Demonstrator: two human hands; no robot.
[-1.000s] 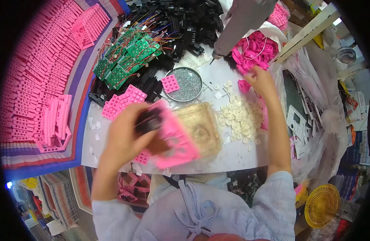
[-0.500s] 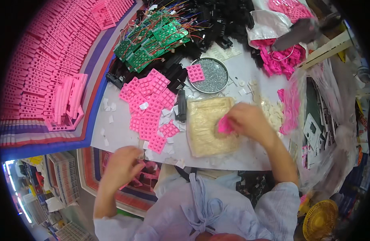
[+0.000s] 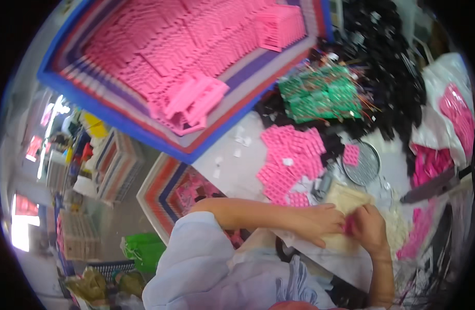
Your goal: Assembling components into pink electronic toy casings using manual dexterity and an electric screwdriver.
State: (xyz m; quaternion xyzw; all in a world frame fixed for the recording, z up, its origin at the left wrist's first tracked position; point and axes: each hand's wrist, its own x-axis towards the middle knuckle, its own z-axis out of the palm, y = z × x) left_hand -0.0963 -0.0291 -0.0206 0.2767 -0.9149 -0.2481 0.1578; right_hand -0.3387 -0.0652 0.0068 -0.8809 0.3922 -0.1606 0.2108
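Note:
My right hand is closed on a small bright pink piece, too blurred to name more exactly, over a cream-coloured wrapped pad. From the left my left hand reaches across the pad's near side, fingers stretched toward the pink piece and thumb apart. I see nothing in it. Beyond the hands lies a heap of pink keypad-like squares with small white slips on it. One more pink square rests on the rim of a round tin of small grey metal bits.
A large blue-edged striped container of stacked pink plastic frames stands at far left. Green circuit boards with wires and black parts are piled behind. A white bag of pink pieces stands at right.
The view has swung left, so the table appears farther right. My left hand has moved from the table's near left edge to the pad beside my right hand, which still holds the pink piece.

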